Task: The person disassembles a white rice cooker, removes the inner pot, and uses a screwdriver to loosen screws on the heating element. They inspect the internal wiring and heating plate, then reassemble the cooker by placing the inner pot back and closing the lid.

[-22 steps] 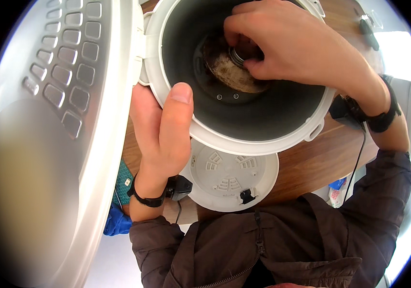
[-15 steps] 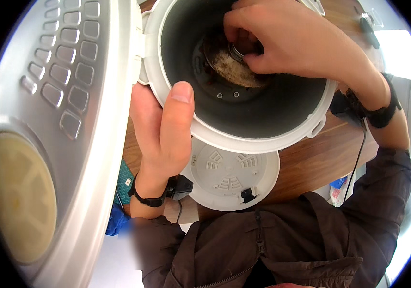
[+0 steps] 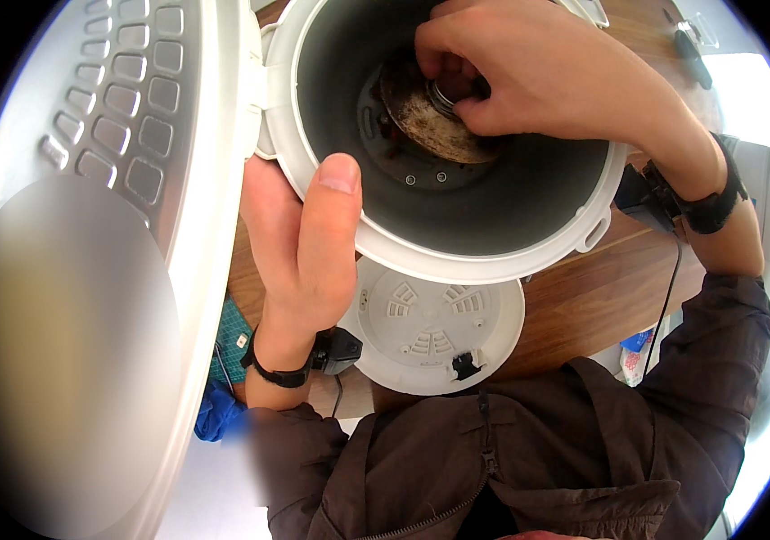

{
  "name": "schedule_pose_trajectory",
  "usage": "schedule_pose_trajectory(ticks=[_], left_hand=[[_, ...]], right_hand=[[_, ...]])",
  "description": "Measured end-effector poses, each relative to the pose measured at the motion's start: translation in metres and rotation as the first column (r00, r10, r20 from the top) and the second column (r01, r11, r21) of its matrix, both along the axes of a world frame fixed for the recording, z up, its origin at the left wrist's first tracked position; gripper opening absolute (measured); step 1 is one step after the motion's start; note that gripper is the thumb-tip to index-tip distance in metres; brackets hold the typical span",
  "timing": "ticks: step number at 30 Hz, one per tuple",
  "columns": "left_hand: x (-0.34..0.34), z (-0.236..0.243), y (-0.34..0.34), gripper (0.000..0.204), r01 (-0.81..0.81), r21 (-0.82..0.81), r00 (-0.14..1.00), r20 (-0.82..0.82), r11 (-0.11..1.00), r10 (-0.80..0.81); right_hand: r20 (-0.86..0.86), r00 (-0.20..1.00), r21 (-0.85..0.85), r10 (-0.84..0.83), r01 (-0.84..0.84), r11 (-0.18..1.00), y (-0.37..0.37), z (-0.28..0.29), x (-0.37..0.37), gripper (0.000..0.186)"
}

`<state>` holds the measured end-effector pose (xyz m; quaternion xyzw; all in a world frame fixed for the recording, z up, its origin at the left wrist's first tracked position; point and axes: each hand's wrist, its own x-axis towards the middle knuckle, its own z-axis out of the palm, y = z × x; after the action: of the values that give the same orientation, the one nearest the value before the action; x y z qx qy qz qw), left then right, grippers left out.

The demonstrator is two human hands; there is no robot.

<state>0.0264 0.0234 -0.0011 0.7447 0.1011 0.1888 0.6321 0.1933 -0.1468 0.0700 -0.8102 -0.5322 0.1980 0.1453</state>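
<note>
An open rice cooker body (image 3: 466,270) stands with its dark inside facing me. My left hand (image 3: 308,234) is closed round the rim at its left, thumb on top and fingers outside. Inside, a round, brown-stained heating plate (image 3: 434,135) sits tilted, off the cooker's floor on one side as far as I can see. My right hand (image 3: 529,76) reaches in and pinches the small metal cylinder (image 3: 441,97) at the plate's middle. Its fingers hide part of the cylinder and the plate's far side. Small holes show in the floor below.
The hinged lid (image 3: 214,162) stands open along the left, partly blurred. A round white vented base cover (image 3: 430,328) lies between the cooker and me on the wooden table (image 3: 574,270). A green mat (image 3: 232,342) and blue cloth (image 3: 218,409) lie at left, a cable (image 3: 668,306) at right.
The cooker and its lid have shifted very slightly left. The heating plate has moved a little with my right hand, its visible face darker now. Both hands keep their grip.
</note>
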Motion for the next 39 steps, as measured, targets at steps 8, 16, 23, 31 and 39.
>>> schedule_pose_trajectory(ticks=[8, 16, 23, 31, 39], left_hand=[[-0.001, 0.000, 0.001, 0.027, 0.023, -0.028, 1.000, -0.012, 0.999, -0.023], [-0.001, 0.000, -0.002, 0.025, 0.015, -0.032, 1.000, -0.009, 0.999, -0.015], [-0.003, -0.004, 0.000, 0.030, 0.022, 0.022, 1.000, 0.017, 1.000, -0.022], [0.000, -0.017, 0.003, 0.028, 0.014, 0.201, 0.990, 0.134, 0.979, -0.042], [0.004, -0.006, -0.006, 0.020, 0.141, -0.031, 0.986, 0.099, 0.990, -0.137]], right_hand=[[-0.006, 1.000, -0.023, 0.012, -0.012, 1.000, 0.001, -0.003, 0.003, 0.020], [0.018, 0.998, 0.041, 0.068, -0.069, 0.997, -0.005, -0.008, 0.000, 0.021], [-0.014, 1.000, 0.028, 0.014, -0.014, 1.000, -0.002, -0.004, -0.002, 0.021], [-0.074, 0.984, -0.141, -0.164, 0.152, 0.978, 0.010, 0.004, -0.005, 0.023], [-0.142, 0.959, -0.132, -0.244, 0.225, 0.965, 0.003, -0.008, -0.007, 0.029]])
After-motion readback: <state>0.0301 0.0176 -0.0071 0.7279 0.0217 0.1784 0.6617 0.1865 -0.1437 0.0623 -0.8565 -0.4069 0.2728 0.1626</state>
